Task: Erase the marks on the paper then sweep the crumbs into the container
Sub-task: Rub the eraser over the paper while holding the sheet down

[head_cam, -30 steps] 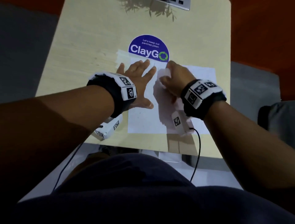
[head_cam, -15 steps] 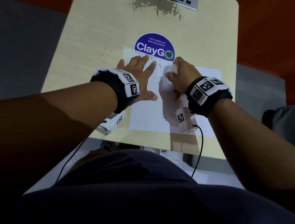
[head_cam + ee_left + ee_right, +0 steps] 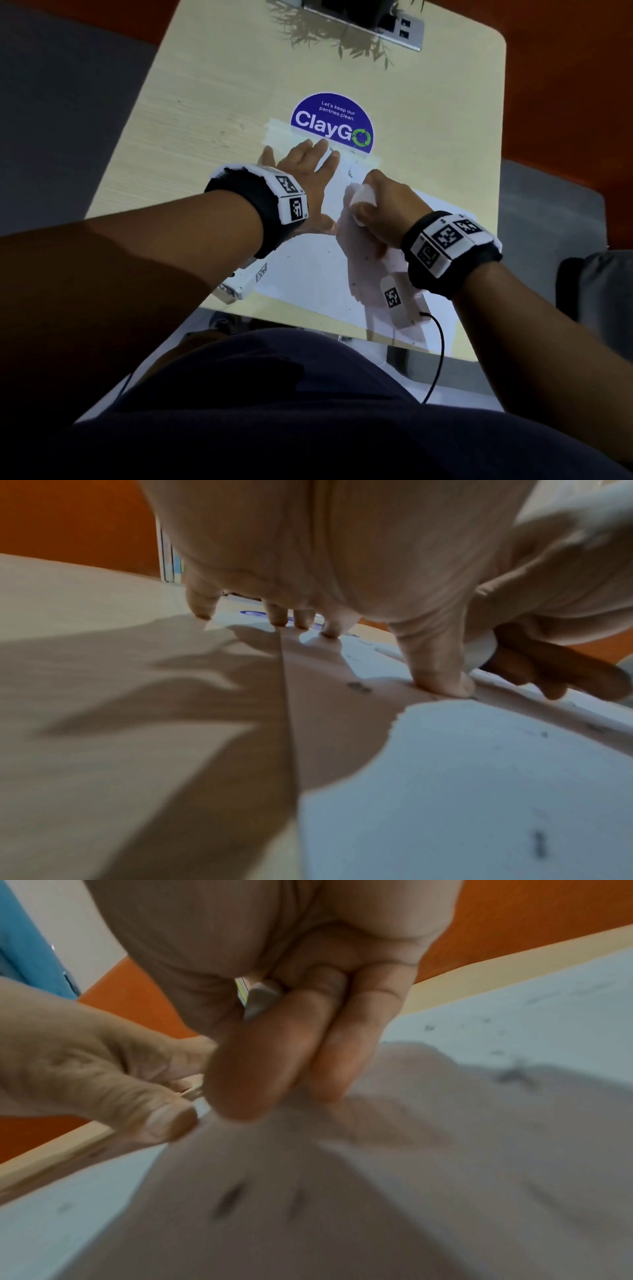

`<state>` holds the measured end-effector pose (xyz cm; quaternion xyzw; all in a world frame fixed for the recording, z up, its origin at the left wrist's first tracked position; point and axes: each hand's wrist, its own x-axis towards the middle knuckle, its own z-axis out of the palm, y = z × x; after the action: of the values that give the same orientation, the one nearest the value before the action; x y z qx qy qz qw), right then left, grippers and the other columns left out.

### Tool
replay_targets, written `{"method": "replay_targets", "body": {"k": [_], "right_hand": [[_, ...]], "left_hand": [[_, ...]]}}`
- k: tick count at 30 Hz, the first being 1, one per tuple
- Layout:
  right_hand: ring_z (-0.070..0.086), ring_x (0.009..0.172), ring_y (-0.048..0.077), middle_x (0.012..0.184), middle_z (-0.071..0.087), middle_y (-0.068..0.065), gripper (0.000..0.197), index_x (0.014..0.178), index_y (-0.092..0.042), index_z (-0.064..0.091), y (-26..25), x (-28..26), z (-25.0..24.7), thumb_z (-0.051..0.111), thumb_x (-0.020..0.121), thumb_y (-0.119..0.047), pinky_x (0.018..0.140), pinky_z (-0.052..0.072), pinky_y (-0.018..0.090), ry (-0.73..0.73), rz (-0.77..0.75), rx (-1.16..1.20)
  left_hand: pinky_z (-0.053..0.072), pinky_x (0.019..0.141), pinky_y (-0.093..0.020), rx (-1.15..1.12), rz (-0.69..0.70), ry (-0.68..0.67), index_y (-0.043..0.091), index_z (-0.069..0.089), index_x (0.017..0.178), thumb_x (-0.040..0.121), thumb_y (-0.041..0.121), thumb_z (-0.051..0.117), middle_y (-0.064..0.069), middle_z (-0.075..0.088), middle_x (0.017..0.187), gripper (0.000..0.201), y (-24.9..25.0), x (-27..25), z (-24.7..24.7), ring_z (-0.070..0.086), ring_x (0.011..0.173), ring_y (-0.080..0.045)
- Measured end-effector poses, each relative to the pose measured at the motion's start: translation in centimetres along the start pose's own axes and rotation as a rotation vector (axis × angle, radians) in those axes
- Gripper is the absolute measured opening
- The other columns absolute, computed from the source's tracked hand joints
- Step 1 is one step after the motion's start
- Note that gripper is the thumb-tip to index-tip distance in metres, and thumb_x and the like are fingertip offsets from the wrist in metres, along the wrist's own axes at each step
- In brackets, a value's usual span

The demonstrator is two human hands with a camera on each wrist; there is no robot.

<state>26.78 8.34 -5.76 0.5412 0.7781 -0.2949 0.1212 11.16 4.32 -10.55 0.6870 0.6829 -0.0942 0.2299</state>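
A white sheet of paper point(image 3: 308, 270) lies on the pale wooden table point(image 3: 205, 102), with faint grey marks point(image 3: 349, 173) near its far edge and dark crumbs point(image 3: 539, 844) scattered over it. My left hand point(image 3: 305, 171) lies flat with fingers spread, pressing the paper's left part point(image 3: 462, 777) down. My right hand point(image 3: 380, 205) grips a white eraser point(image 3: 363, 197) and holds it on the paper just right of the left thumb. In the right wrist view the eraser point(image 3: 262, 997) shows between the curled fingers.
A blue ClayGo sticker point(image 3: 332, 121) sits just beyond the paper, with pale tape point(image 3: 277, 135) along the paper's far edge. A silver socket panel point(image 3: 394, 27) is at the table's far end. The near table edge point(image 3: 308, 325) runs just above my lap.
My right hand with the eraser has drawn back a little towards me from the paper's far edge. The left hand still presses the sheet. The head view has shifted.
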Motion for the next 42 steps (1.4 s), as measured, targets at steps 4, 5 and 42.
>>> {"method": "replay_targets", "body": {"k": [4, 5, 42], "right_hand": [[0.06, 0.097, 0.033, 0.105, 0.06, 0.017, 0.032, 0.118, -0.007, 0.045, -1.7, 2.6, -0.9, 0.051, 0.089, -0.021, 0.07, 0.034, 0.027, 0.065, -0.066, 0.013], [0.06, 0.096, 0.034, 0.101, 0.06, 0.016, 0.033, 0.118, -0.007, 0.045, -2.0, 3.1, -1.2, 0.05, 0.089, -0.021, 0.069, 0.035, 0.028, 0.076, -0.072, 0.031], [0.053, 0.094, 0.032, 0.107, 0.058, 0.018, 0.021, 0.108, -0.008, 0.047, -1.4, 1.2, -0.1, 0.049, 0.091, -0.019, 0.07, 0.029, 0.027, 0.043, -0.049, -0.048]], "left_hand": [[0.0, 0.112, -0.063, -0.016, 0.009, 0.001, 0.027, -0.012, 0.152, 0.078, 0.073, 0.054, 0.004, -0.022, 0.159, 0.11, -0.1, 0.0, 0.4, -0.015, 0.147, -0.017], [0.0, 0.111, -0.064, -0.011, 0.009, 0.004, 0.027, -0.012, 0.152, 0.077, 0.075, 0.052, 0.005, -0.022, 0.159, 0.109, -0.2, 0.0, 0.4, -0.016, 0.146, -0.016], [0.003, 0.104, -0.076, -0.001, 0.026, 0.021, 0.03, -0.011, 0.152, 0.075, 0.079, 0.05, 0.008, -0.022, 0.159, 0.11, -0.8, 0.2, 0.6, -0.015, 0.146, -0.014]]}}
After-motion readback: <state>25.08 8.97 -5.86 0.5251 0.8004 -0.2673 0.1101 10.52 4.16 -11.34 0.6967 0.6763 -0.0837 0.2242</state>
